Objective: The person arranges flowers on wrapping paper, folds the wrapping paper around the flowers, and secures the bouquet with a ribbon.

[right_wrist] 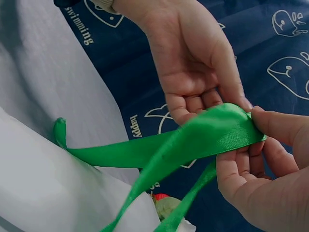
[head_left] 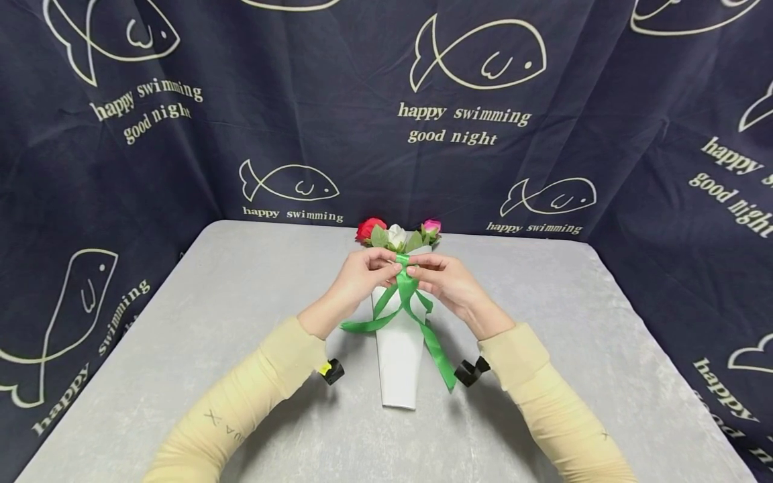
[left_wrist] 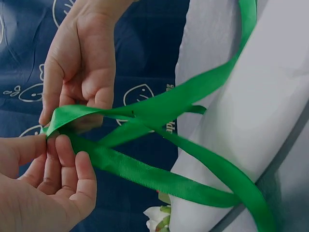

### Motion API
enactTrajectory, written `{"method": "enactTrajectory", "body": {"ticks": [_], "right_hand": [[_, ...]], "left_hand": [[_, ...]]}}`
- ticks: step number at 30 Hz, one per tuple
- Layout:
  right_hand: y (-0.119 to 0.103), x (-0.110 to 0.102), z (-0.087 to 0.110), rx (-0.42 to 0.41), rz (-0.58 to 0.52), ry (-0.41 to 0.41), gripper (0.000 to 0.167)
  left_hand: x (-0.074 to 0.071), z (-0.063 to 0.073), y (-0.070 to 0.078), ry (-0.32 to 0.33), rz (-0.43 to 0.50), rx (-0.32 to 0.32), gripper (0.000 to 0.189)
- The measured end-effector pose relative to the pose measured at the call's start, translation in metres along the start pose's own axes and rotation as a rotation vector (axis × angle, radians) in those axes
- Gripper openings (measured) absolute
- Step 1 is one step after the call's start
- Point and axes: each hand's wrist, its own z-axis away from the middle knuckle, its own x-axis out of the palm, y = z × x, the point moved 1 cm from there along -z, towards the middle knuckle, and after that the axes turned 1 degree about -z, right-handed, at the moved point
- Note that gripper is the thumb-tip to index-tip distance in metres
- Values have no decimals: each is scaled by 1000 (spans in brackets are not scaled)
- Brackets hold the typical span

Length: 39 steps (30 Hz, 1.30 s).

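Above a white-wrapped bouquet (head_left: 398,369) lying on the table, a green ribbon (head_left: 407,285) is held between both hands. The left hand (head_left: 359,278) pinches the ribbon's top between thumb and fingers, while the right hand (head_left: 449,285) pinches it just beside. In the left wrist view the ribbon (left_wrist: 159,104) forms loops and crossing strips in front of the wrapping paper (left_wrist: 270,96). Seen from the right wrist, a broad fold of ribbon (right_wrist: 217,128) runs between the fingertips of the two hands. Its long tails hang down across the wrapping.
A red rose (head_left: 370,229), a white rose (head_left: 395,236) and a pink rose (head_left: 431,227) with green leaves stick out of the wrapping's far end. The grey tabletop (head_left: 241,302) meets a dark blue curtain (head_left: 374,161) with fish prints behind and at the sides.
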Motion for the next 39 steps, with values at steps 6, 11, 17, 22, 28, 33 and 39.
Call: {"method": "enactTrajectory", "body": {"ticks": [6,11,17,22,28,33,39], "right_hand": [[-2,-3,-1,18,-30,-7,16],[-1,-2,-2,34,-9,-4,11],[2,-1,-2,14,78,3,8],[2,-3,-2,-36,159,5,7],[2,-4,-3,-71,254,29,10],[4,-6,-5,-84,294,44,15],[4,-7,-5,-97,316,59,11]], "left_hand": [[-6,2,0,-22,-143,50,28],[-6,4,2,-32,-364,179,31],[-5,2,0,-41,-427,204,30],[-6,2,-1,-37,-394,158,22],[-8,2,-2,-37,-331,108,17],[-9,-2,-10,19,-381,133,16],[-11,-11,-25,14,-520,160,20]]}}
